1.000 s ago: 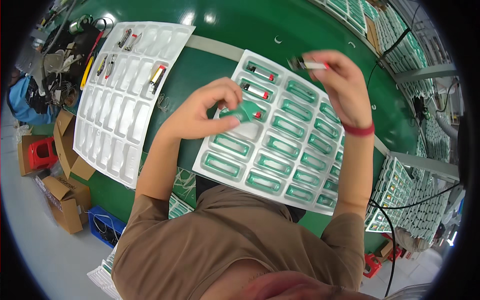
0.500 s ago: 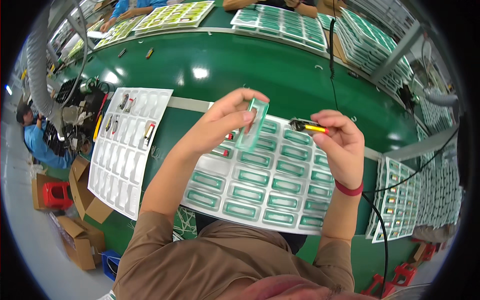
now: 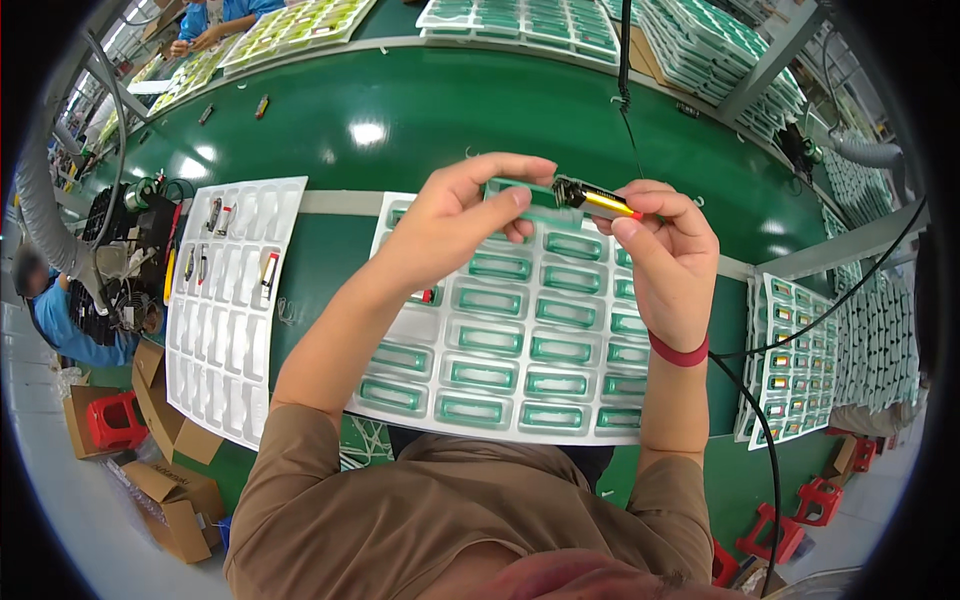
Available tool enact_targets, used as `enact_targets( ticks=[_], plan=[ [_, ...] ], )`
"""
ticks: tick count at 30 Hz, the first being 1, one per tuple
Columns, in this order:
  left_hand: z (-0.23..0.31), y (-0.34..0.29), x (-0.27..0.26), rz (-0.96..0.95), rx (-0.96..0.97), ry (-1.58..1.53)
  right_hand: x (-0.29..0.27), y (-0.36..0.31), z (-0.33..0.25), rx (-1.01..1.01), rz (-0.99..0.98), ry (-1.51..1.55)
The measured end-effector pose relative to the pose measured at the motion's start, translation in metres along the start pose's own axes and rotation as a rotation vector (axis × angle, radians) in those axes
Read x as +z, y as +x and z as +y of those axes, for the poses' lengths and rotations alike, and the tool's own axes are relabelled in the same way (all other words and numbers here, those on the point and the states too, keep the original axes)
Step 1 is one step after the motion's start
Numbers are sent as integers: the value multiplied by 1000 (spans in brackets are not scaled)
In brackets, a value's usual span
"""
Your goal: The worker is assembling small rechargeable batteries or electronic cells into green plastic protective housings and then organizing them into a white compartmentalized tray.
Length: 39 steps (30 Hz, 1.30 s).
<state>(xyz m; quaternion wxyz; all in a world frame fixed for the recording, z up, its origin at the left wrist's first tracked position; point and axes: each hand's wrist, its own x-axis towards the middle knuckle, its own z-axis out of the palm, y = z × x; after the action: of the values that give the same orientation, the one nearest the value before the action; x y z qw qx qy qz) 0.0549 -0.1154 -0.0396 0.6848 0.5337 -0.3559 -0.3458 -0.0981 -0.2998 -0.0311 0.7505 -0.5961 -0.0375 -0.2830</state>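
Observation:
My left hand [image 3: 440, 215] grips a translucent green plastic case [image 3: 545, 214] between thumb and fingers, and part of it is hidden by them. In my right hand [image 3: 675, 250], thumb and fingers pinch a small battery assembly [image 3: 605, 202], yellow and red with a black end. That black end points left and overlaps the green case's right end; whether they touch I cannot tell. Below both hands lies a white moulded tray [image 3: 423, 326] with green cases [image 3: 485, 340] in its pockets. Beside my left forearm, a red-ended battery piece [image 3: 425, 296] shows in one pocket.
A second white tray [image 3: 215, 250] at left holds several battery pieces. Stacked trays [image 3: 790, 345] stand at right, with black cables [image 3: 768, 440] hanging nearby. Trays of green cases [image 3: 520, 25] lie across the green bench [image 3: 400, 110]. Co-workers in blue sit at far left.
My hands have come together. The green case has turned from nearly upright to lying sideways, and the battery assembly's black end has moved up to it. The view has shifted slightly.

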Motion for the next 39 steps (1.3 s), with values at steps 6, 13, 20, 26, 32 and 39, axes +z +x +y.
enact_targets(
  ticks=[6,13,20,26,32,39],
  plan=[
    [-1,-1,7,-4,-5,-140,7,-1,10,24,14,-57],
    [1,-5,7,-113,-71,-217,10,-2,22,-120,-8,-332],
    [-4,-7,9,-98,-88,-118,3,-1,26,-111,-57,-393],
    [-11,-6,19,-95,-24,-67,6,1,20,-26,-22,-419],
    [-19,-4,19,-29,68,129,6,-2,23,-76,30,-566],
    [-14,-5,18,-45,50,135,7,4,13,-291,117,-927]
  ],
)
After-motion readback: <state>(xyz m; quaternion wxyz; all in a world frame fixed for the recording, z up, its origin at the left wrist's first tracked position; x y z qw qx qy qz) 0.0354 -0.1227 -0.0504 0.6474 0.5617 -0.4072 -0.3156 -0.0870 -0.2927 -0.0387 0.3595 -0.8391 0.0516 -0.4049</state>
